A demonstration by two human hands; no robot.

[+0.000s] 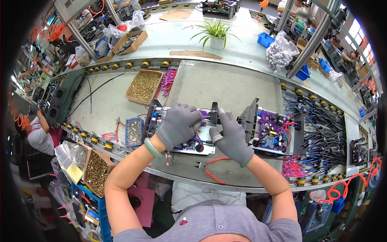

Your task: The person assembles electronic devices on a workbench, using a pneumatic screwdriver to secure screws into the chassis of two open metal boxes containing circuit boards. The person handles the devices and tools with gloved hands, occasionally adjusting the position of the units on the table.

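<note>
My left hand (179, 126), in a grey glove, reaches over an open-topped electronic chassis with a purple circuit board (186, 144). Its fingers are curled together by the inner wires; what they pinch is hidden. My right hand (233, 141), also gloved, lies at the chassis's right end. Its fingers are stretched and its thumb stands apart, touching near the black end panel (214, 113). Silver wrapping shows on the thumb. Blue and red wires run between the hands. A second chassis (274, 131) with a purple board stands just right of my right hand.
Red-handled pliers (216, 169) lie in front of me, with another pair (117, 128) at left. A carton of brass-coloured parts (144, 86) and a blue bin of small metal parts (133, 131) stand left. Black cables (322, 133) pile up right. A potted plant (217, 42) stands beyond.
</note>
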